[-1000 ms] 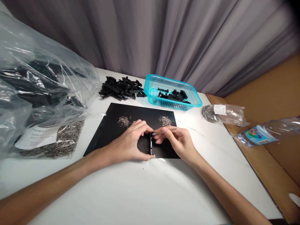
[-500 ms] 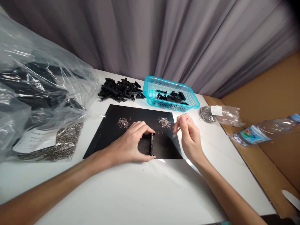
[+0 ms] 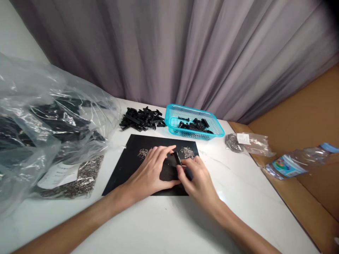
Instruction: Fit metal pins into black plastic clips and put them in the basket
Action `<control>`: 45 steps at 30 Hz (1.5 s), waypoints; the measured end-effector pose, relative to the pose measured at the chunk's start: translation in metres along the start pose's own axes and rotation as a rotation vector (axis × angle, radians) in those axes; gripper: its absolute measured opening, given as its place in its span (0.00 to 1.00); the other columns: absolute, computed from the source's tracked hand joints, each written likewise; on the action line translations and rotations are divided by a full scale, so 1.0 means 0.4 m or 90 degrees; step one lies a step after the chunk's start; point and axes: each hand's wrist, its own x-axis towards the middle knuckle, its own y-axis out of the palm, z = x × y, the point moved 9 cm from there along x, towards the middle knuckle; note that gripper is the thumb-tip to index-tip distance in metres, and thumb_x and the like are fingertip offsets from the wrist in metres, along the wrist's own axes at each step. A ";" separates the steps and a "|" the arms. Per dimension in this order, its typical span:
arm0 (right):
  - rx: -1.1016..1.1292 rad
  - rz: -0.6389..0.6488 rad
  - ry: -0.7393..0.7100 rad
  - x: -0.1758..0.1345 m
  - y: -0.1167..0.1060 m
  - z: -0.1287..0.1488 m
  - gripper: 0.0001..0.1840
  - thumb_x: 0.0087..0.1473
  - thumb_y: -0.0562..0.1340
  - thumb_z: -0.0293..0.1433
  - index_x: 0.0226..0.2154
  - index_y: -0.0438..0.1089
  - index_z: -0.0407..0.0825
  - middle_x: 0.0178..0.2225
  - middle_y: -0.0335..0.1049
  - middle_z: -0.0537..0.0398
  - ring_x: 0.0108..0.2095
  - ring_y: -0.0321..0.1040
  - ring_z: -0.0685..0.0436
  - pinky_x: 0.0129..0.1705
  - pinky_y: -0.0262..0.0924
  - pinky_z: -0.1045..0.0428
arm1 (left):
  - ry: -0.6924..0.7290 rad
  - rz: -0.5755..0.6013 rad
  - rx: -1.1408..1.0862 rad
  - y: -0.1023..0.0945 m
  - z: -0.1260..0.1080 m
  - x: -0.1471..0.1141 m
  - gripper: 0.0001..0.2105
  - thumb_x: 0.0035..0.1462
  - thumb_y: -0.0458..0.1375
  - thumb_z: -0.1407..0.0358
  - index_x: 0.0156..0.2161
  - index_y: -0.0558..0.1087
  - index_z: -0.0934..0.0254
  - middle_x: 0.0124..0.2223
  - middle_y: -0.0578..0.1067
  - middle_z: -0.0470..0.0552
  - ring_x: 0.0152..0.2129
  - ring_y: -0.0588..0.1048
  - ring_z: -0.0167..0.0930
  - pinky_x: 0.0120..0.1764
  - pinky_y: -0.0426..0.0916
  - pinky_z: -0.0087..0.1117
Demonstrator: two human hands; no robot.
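A slim black plastic part (image 3: 177,157) is tilted above the black mat (image 3: 120,178). My right hand (image 3: 197,176) pinches its near end between thumb and fingers. My left hand (image 3: 150,173) is open, its thumb and index finger spread wide around the part's left side, with a gap between the index fingertip and the part. On the mat lie two small piles of tiny metal pieces: the left pile (image 3: 143,153) is partly behind my left hand, and the right pile (image 3: 187,152) sits just beyond my right hand.
Behind the mat are a heap of black plastic parts (image 3: 141,119) and a turquoise basket (image 3: 169,131) holding more of them. Large clear bags (image 3: 63,84) crowd the left. A small bag of metal pieces (image 3: 234,143) and a plastic bottle (image 3: 291,164) lie at the right.
My right hand has come in leftward and taken hold of the black plastic part. My left hand has let go of it, and the part has tilted. The view has shifted upward.
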 end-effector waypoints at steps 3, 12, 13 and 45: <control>-0.101 -0.072 -0.027 0.076 -0.063 -0.063 0.12 0.69 0.55 0.32 0.43 0.74 0.47 0.36 0.76 0.49 0.37 0.64 0.38 0.40 0.59 0.45 | -0.037 -0.021 0.051 -0.017 0.036 0.009 0.30 0.62 0.64 0.60 0.65 0.59 0.59 0.51 0.73 0.52 0.45 0.71 0.39 0.51 0.67 0.44; -0.269 -0.196 -0.021 0.230 -0.161 -0.168 0.17 0.70 0.54 0.38 0.48 0.73 0.45 0.44 0.71 0.38 0.47 0.65 0.31 0.47 0.63 0.39 | -0.124 -0.088 0.219 -0.082 0.163 0.031 0.06 0.67 0.54 0.67 0.45 0.72 0.62 0.44 0.76 0.53 0.43 0.72 0.39 0.49 0.67 0.43; -0.234 -0.175 -0.037 0.210 -0.145 -0.148 0.16 0.70 0.54 0.37 0.47 0.74 0.45 0.44 0.71 0.39 0.46 0.66 0.32 0.47 0.64 0.40 | -0.133 -0.093 0.230 -0.090 0.177 0.032 0.06 0.67 0.53 0.67 0.45 0.72 0.62 0.44 0.76 0.53 0.43 0.72 0.40 0.50 0.67 0.43; -0.153 0.053 -0.099 0.008 0.001 -0.053 0.07 0.70 0.55 0.29 0.37 0.65 0.51 0.35 0.72 0.53 0.35 0.71 0.42 0.35 0.65 0.48 | -0.147 -0.080 0.400 -0.141 0.265 0.065 0.10 0.67 0.54 0.66 0.50 0.75 0.62 0.54 0.73 0.61 0.49 0.73 0.47 0.51 0.69 0.48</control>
